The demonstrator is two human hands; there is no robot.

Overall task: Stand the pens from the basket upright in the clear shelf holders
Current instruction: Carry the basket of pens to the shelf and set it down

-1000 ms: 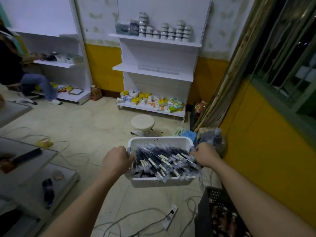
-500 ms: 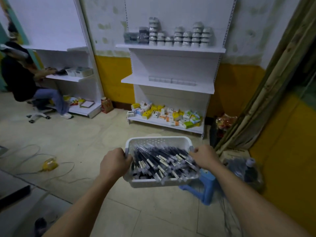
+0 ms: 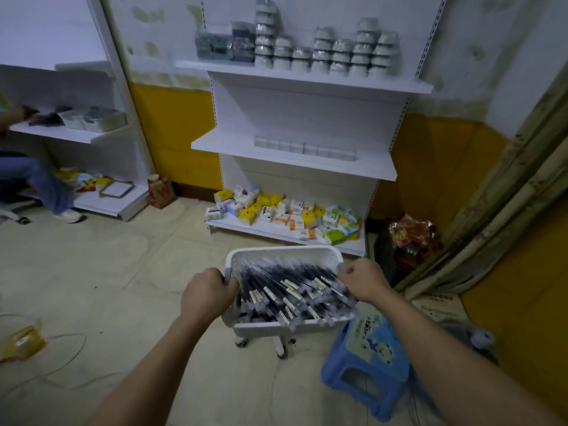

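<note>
The person holds a white basket (image 3: 285,253) out in front with both hands. The left hand (image 3: 206,292) grips the basket's left rim, its fingers curled round the edge. The right hand (image 3: 365,279) grips the right rim, its fingers closed over the edge there.

The basket is heaped with pens (image 3: 292,290). They have dark barrels, pale caps and white labels, and lie roughly side by side in a loose pile. At the near side the pile rises above the basket's wall.

Beyond the basket stands a white shelf unit (image 3: 292,163) against the wall. A row of clear holders (image 3: 304,148) sits on its middle shelf, beyond and above the basket and well apart from it. The bottom shelf, just past the basket's far rim, carries a scatter of small coloured boxes (image 3: 285,215). The top shelf carries stacks of wrapped white bowls (image 3: 338,56).

Under the basket, the white legs of a low stool (image 3: 281,348) show on the tiled floor (image 3: 123,272). A blue plastic stool (image 3: 368,361) stands to the right of the basket and nearer the person. A reddish foil bag (image 3: 412,235) lies further right, beside the shelf unit's foot.

Far left of the basket, a yellow object (image 3: 23,341) with a cable rests on the floor. Beyond it, another person's leg (image 3: 40,179) in blue trousers shows beside a second shelf unit (image 3: 101,139).
</note>
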